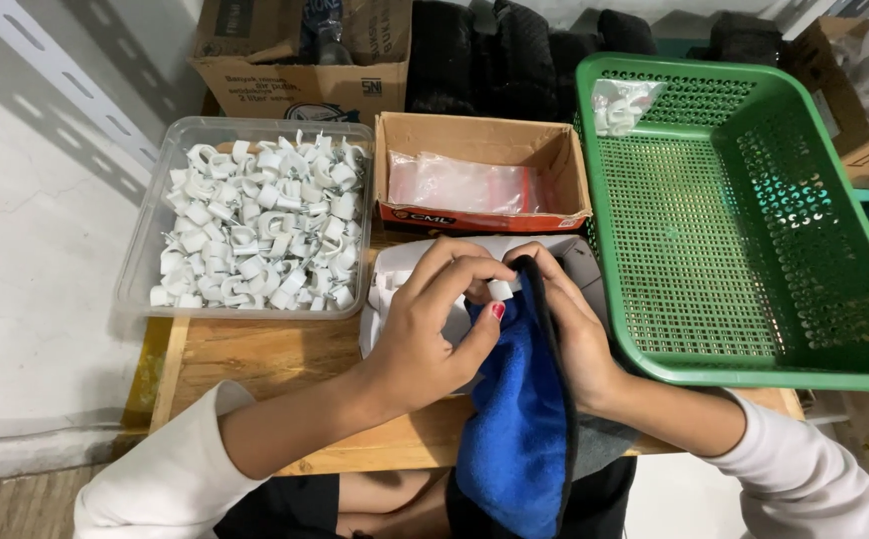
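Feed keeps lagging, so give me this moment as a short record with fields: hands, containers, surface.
left hand: left hand pinching a small white clip against a blue cloth
right hand: right hand behind the cloth, holding it
clear tub: clear tub full of white clips, left
cardboard box: cardboard box with clear bags, centre
green basket: green basket, one bag of clips in far corner
surface: wooden table

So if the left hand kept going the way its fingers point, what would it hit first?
Likely the right hand: the left hand points right at it, both pinching a small white clip over the blue cloth.
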